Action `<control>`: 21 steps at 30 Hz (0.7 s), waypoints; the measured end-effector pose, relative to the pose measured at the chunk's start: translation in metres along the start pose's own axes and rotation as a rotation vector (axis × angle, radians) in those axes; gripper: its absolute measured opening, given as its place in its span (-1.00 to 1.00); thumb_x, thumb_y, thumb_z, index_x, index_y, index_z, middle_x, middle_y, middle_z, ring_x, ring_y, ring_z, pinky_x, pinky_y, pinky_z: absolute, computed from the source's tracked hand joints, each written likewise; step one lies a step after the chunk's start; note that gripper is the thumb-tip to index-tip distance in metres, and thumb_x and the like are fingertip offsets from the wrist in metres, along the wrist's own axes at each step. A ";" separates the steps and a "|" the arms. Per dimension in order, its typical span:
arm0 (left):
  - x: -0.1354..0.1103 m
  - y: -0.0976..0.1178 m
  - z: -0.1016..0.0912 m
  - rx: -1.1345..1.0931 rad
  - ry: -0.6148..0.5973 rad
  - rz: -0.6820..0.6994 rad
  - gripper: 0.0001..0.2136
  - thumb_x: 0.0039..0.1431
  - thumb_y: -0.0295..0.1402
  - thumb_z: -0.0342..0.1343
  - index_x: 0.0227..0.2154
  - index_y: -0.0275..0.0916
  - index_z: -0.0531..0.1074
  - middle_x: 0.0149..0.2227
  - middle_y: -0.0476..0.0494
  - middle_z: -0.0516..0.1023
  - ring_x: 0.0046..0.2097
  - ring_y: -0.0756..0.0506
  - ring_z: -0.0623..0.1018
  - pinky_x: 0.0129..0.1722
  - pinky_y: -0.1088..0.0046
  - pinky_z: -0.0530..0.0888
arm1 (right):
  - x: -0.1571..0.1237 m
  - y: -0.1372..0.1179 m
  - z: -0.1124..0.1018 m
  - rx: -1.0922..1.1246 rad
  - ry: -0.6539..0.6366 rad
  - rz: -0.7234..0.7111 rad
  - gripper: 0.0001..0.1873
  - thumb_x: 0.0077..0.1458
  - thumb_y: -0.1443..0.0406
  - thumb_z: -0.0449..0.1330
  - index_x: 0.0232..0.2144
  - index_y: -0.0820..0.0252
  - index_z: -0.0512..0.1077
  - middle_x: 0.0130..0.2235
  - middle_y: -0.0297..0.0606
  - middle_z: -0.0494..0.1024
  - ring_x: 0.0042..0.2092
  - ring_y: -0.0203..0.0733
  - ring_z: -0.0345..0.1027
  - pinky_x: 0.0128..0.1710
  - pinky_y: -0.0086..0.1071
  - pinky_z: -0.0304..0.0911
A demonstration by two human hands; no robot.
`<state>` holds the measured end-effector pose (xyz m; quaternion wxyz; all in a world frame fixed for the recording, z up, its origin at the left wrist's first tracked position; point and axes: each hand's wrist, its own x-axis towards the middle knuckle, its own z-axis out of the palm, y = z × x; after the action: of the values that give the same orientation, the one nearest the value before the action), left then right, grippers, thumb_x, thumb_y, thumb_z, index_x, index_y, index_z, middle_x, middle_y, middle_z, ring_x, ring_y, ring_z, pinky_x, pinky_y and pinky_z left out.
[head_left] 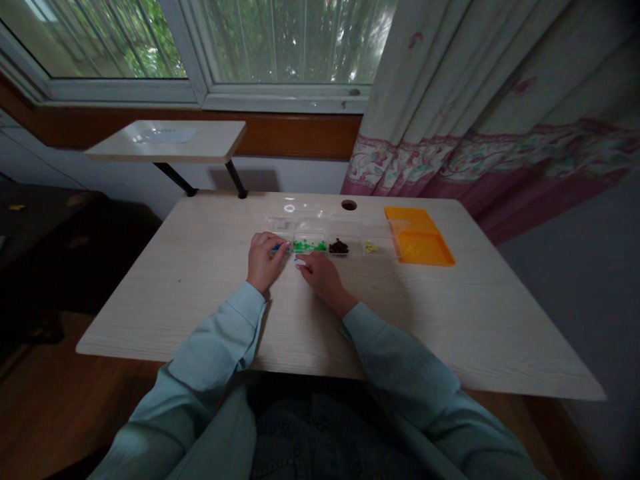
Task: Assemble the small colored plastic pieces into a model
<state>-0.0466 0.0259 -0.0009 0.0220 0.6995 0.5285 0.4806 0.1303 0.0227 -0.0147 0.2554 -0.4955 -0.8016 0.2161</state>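
A long clear plastic compartment box [353, 250] lies on the table, with its see-through lid open towards the back. From left to right, its compartments hold small blue pieces, green pieces [310, 246], dark brown pieces [339, 247] and a few pale yellow pieces [371, 247]. My left hand [265, 259] is at the left end, fingers bent around the box by the blue compartment and partly covering it. Just in front of the green compartment, my right hand [321, 275] is closed, pinching a small white piece [300, 262] with a bit of blue by it.
An orange divided tray [425, 243] stands right of the box, with some yellow pieces in its near left part. A raised white shelf [170, 141] on black legs rises at the back left of the table [200, 293]. A round cable hole [349, 205] opens behind the box.
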 end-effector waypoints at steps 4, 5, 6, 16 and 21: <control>0.000 -0.001 0.000 0.002 0.004 0.001 -0.80 0.23 -0.20 0.10 -0.39 -0.17 0.53 -0.35 -0.09 0.49 -0.21 -0.12 0.43 -0.13 0.24 0.35 | -0.001 -0.003 0.000 -0.079 -0.047 0.011 -0.66 0.21 0.30 0.12 0.01 0.21 0.49 -0.18 -0.10 0.48 -0.20 -0.15 0.34 -0.19 -0.36 0.19; 0.000 -0.001 0.001 0.002 -0.001 0.002 -0.80 0.23 -0.20 0.10 -0.39 -0.17 0.53 -0.34 -0.09 0.49 -0.20 -0.12 0.43 -0.13 0.24 0.35 | -0.001 -0.003 0.000 -0.086 -0.048 0.011 -0.67 0.22 0.30 0.11 0.00 0.20 0.50 -0.18 -0.11 0.48 -0.21 -0.15 0.34 -0.20 -0.37 0.19; -0.001 -0.002 0.001 0.003 -0.006 0.001 -0.81 0.23 -0.20 0.10 -0.38 -0.16 0.53 -0.34 -0.09 0.49 -0.20 -0.12 0.42 -0.12 0.24 0.35 | -0.001 -0.002 0.000 -0.088 -0.046 0.007 -0.68 0.22 0.30 0.11 -0.01 0.19 0.51 -0.18 -0.11 0.48 -0.21 -0.16 0.34 -0.21 -0.37 0.18; 0.000 -0.010 0.000 0.055 0.012 -0.011 -0.78 0.25 -0.18 0.07 -0.39 -0.17 0.52 -0.34 -0.10 0.49 -0.21 -0.12 0.42 -0.14 0.25 0.34 | 0.001 0.004 -0.002 0.023 -0.031 -0.080 -0.79 0.18 0.35 0.14 -0.27 0.23 0.59 -0.32 -0.16 0.49 -0.22 -0.16 0.33 -0.19 -0.37 0.19; 0.003 -0.015 -0.003 0.140 -0.004 0.016 -0.75 0.26 -0.18 0.05 -0.40 -0.18 0.53 -0.32 -0.13 0.49 -0.19 -0.15 0.41 -0.13 0.23 0.32 | -0.001 0.004 -0.005 0.064 -0.031 -0.143 -0.81 0.17 0.39 0.13 -0.34 0.25 0.57 -0.33 -0.18 0.48 -0.24 -0.19 0.33 -0.19 -0.37 0.21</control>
<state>-0.0597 0.0329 -0.0056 -0.0297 0.7046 0.5551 0.4411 0.1366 0.0238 -0.0139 0.2735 -0.4253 -0.8314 0.2305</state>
